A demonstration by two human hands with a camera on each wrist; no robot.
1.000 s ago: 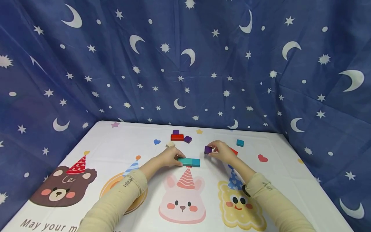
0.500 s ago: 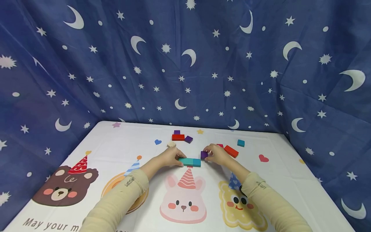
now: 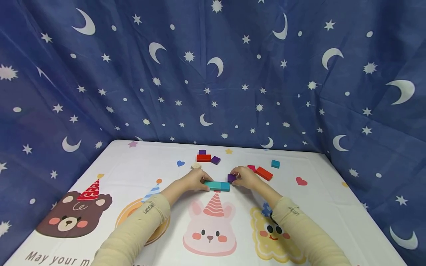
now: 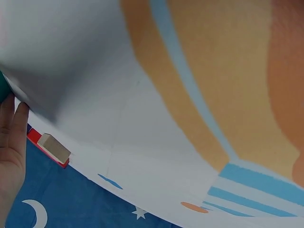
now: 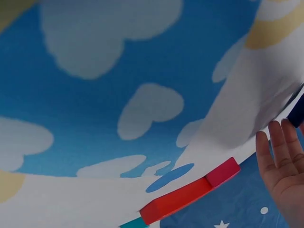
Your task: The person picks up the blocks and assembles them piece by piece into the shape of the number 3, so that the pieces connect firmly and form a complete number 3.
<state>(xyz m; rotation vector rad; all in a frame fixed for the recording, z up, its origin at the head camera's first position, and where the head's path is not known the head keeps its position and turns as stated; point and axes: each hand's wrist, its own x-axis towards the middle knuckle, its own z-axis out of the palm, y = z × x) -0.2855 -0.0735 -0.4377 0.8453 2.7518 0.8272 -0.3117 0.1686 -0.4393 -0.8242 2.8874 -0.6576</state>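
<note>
In the head view a teal-green block and a blue block lie end to end in a row. My left hand grips the row's left end between thumb and fingers; the left wrist view shows its fingers at the green block. My right hand pinches a dark purple block just behind the blue block's right end; whether the two touch I cannot tell. The right wrist view catches this purple block only at its edge, beside the fingers.
Behind the hands lie a red block, two purple blocks and a cream block. Right of them are a pink-red block, a red-orange block and a blue block. A starry curtain stands behind.
My right hand has carried the purple block leftward and nearer, up to the row's right end. The pink-red block behind that hand has come into view. My left hand has stayed on the row.
</note>
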